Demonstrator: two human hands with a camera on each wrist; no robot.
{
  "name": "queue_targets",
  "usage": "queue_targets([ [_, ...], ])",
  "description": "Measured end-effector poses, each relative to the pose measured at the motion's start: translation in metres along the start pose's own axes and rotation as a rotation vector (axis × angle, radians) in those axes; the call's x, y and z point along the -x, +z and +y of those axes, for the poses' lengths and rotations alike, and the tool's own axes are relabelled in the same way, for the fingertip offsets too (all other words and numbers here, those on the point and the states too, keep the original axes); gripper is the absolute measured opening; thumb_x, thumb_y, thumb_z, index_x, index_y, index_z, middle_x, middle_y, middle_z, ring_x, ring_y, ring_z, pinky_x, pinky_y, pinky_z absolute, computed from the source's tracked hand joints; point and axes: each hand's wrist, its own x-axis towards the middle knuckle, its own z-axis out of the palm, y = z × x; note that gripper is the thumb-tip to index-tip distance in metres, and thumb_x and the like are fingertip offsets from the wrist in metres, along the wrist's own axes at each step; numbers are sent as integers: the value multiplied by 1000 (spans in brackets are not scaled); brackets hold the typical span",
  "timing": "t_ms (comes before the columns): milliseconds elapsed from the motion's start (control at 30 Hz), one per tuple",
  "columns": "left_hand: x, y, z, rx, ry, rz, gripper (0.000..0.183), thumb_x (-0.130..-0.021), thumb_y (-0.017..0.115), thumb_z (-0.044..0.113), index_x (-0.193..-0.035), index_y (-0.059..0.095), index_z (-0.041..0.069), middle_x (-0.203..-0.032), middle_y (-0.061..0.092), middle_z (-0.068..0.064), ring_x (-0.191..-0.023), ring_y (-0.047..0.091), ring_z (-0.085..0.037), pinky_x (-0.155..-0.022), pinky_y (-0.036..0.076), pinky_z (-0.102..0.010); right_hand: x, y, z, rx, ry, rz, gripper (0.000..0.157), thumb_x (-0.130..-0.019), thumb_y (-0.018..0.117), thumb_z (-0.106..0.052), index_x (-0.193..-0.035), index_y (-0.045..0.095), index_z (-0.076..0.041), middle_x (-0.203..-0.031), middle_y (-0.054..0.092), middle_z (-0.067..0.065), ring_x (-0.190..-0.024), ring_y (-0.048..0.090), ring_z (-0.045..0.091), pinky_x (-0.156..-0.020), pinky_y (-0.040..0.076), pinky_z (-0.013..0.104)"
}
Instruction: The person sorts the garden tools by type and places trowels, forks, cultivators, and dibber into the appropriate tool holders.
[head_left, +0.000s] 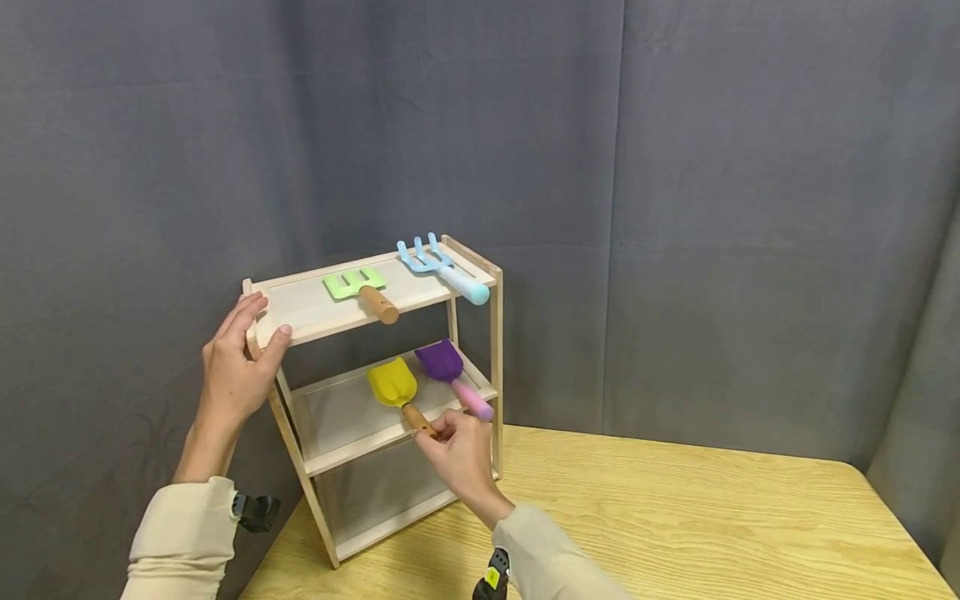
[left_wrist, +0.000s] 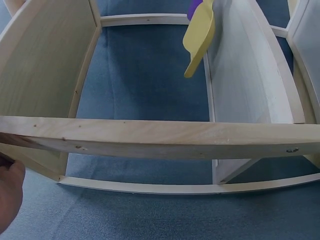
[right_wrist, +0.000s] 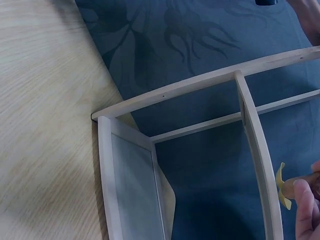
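Note:
A three-tier wooden shelf (head_left: 397,433) stands at the left of the table. My left hand (head_left: 236,367) holds the left end of its top tier, thumb on the front edge. With my right hand (head_left: 461,454) I pinch the wooden handle (head_left: 417,418) of a yellow toy shovel (head_left: 393,382) at the middle tier. In the right wrist view, thumb and fingers (right_wrist: 304,200) grip that handle. Beside it on the middle tier lies a purple shovel (head_left: 441,360) with a pink handle. The top tier bears a green fork (head_left: 352,283) with a wooden handle and a blue rake (head_left: 427,257).
The wooden table (head_left: 675,508) stretches to the right of the shelf. A grey curtain (head_left: 735,208) hangs behind the table and along the left side. The shelf's upright post (left_wrist: 165,137) crosses the left wrist view.

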Motion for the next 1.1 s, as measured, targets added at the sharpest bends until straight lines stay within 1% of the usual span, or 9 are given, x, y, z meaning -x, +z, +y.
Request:
queue_targets([
  [133,1,-1,-1,1,-3,5,50,-88,64,19,-131,56,-6,-139,51,-18,-135,37,-32,-109,29,-44,-1,4,-1,-31,34,-21,18,-73,78,-8,-63,64,-8,-57,61,-4,-49,52,0,-45,44,18],
  [233,1,-1,-1,2,-6,10,50,-88,65,18,-130,56,-6,-138,51,-19,-135,37,-32,-109,29,-44,-2,7,-1,-36,29,-23,17,-73,78,-9,-63,64,-8,-57,61,-4,-49,51,0,-45,44,18],
  [433,2,0,-1,-2,-11,6,50,-88,64,19,-130,56,-7,-138,51,-19,-135,37,-32,-109,29,-44,-4,12,4,16,-3,5,15,-73,77,-9,-62,66,-9,-56,63,-3,-48,51,-1,-45,43,17],
  [600,4,2,-1,-3,-14,-1,50,-88,64,19,-130,56,-7,-138,51,-19,-136,37,-33,-109,29,-45,-4,14,7,41,6,12,16,-72,78,-11,-62,66,-10,-55,62,-5,-47,49,-2,-44,42,17],
  [767,3,3,-2,1,-11,7,50,-88,64,20,-131,56,-6,-138,51,-19,-136,37,-32,-109,29,-45,-5,16,8,56,21,-4,16,-73,77,-12,-62,66,-10,-54,61,-6,-46,49,-1,-44,42,18],
  [933,2,3,-2,6,-5,14,50,-88,64,19,-130,56,-6,-138,51,-19,-135,37,-33,-109,29,-45,-8,17,7,79,30,-17,15,-73,77,-12,-63,66,-10,-55,62,-4,-47,50,0,-46,42,18],
  [1100,1,3,-1,7,7,29,49,-87,65,18,-129,57,-7,-137,52,-20,-134,39,-33,-109,30,-44,-10,18,7,87,22,-39,13,-73,79,-13,-66,68,-9,-57,64,-4,-48,51,-1,-49,43,18],
])
